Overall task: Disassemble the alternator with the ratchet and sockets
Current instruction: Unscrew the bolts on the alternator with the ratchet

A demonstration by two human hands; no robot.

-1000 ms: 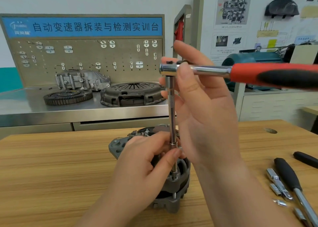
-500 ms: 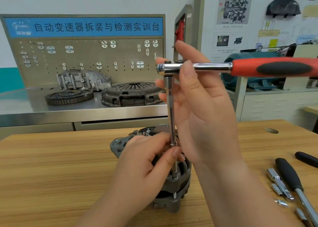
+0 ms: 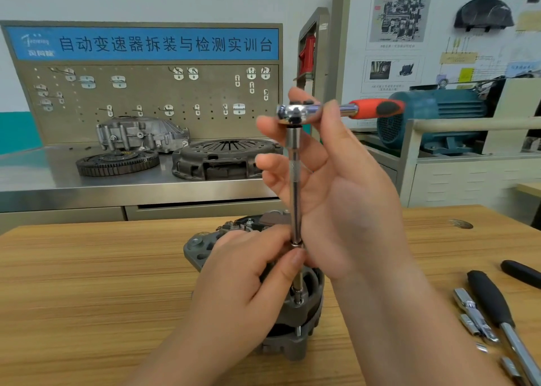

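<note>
Under both hands (image 3: 243, 283) (image 3: 345, 186), gripping the ratchet (image 3: 371, 108), stands the alternator (image 3: 292, 350).

Left of the alternator (image 3: 295, 347) there's a wide stretch of bare wooden table (image 3: 87, 283), so that side's the easy way in. Straight above is blocked: the extension bar (image 3: 295, 198) stands upright on it with the ratchet (image 3: 294, 113) on top, red handle sticking out right. The left hand (image 3: 243, 283) and right hand (image 3: 345, 198) crowd the bar. Far right, loose sockets (image 3: 471, 318) and a black-handled tool (image 3: 491, 300) clutter the table.
</note>
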